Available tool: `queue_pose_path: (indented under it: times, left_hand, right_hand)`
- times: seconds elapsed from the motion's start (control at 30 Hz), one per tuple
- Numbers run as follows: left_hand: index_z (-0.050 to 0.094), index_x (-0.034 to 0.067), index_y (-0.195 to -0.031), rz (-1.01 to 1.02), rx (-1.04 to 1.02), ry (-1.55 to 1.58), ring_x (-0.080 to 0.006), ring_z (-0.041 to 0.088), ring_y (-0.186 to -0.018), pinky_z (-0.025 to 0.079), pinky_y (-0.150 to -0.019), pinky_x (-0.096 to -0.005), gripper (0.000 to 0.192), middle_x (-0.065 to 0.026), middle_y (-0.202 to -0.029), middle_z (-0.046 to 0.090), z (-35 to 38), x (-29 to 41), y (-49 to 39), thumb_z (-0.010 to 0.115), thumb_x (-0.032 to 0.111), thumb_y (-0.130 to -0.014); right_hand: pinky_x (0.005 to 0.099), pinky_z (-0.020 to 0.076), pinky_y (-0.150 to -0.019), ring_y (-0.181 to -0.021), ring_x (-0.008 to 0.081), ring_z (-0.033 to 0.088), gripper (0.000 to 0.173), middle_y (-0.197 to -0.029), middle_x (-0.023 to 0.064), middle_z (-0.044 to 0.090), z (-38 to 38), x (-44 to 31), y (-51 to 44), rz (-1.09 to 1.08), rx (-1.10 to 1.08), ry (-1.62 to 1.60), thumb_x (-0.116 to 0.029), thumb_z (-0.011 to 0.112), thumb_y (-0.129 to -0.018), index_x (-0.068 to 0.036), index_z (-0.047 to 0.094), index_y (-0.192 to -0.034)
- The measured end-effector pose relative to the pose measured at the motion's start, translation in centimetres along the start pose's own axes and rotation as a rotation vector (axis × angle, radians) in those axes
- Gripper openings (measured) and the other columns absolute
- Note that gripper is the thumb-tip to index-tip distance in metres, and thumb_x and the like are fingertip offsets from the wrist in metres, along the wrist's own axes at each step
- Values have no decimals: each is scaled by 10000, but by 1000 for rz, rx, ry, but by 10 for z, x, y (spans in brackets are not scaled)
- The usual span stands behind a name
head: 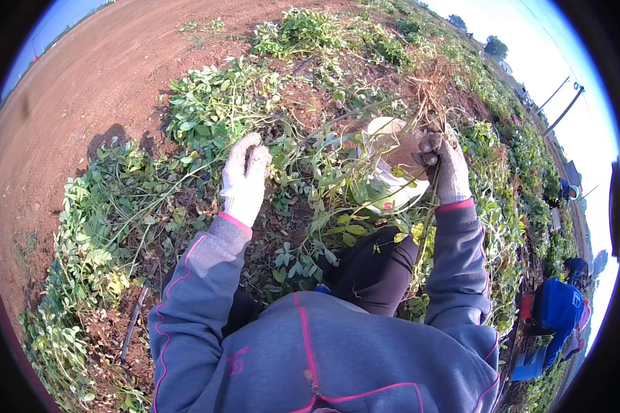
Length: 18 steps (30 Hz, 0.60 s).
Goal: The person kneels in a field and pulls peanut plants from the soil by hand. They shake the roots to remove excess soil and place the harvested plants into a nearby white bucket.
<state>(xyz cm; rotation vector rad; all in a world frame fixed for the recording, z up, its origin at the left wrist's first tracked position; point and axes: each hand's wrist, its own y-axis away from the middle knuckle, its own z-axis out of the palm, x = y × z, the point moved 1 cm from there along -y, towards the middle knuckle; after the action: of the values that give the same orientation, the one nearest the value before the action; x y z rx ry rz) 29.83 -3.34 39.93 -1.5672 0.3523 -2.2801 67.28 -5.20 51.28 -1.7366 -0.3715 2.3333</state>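
My right hand (447, 165), in a soiled knit glove, grips the stems of an uprooted leafy plant. Its tangled dry roots (430, 90) stick up above the fist, while leafy stems hang below and to the left. Just left of that fist sits a white and green bucket (392, 180), with a brown surface visible inside its pale rim; foliage partly covers it. My left hand (245, 173), in a pale glove, hovers over the leafy plants (201, 111) with fingers curled. No object shows in it, but its fingertips are partly hidden.
Dark thin hoses (134, 322) lie among the plants. Bare reddish soil (67, 113) stretches along the left. At right, a person in blue (558, 307) bends over the row near a blue container (528, 365); other people are farther off. My dark-trousered knee (377, 273) is below the bucket.
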Motion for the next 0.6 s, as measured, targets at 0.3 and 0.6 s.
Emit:
queue_pose_path:
  times: [0.3,0.6]
  left_hand:
    - [428,18,-1502,142,-117,-228,-236,528,-1331,411,-1133,-380,613,-162,-1462,541,32,4,-17,701,130,-965]
    - [657,75,-1305,-80,-579,-815,-191,707,-980,556,-876,-336,345,-102,-1065,743,47,10,-19,634,99,-962]
  right_hand:
    - [327,507,-648,-534,65,437,252,-807,20,576,16,-25,31,36,-115,110,-318,708,-950,-124,566,-873]
    - [318,585,-655,-521,84,498,225,-760,41,614,35,-20,30,148,-70,221,-194,638,-938,-40,604,-1099]
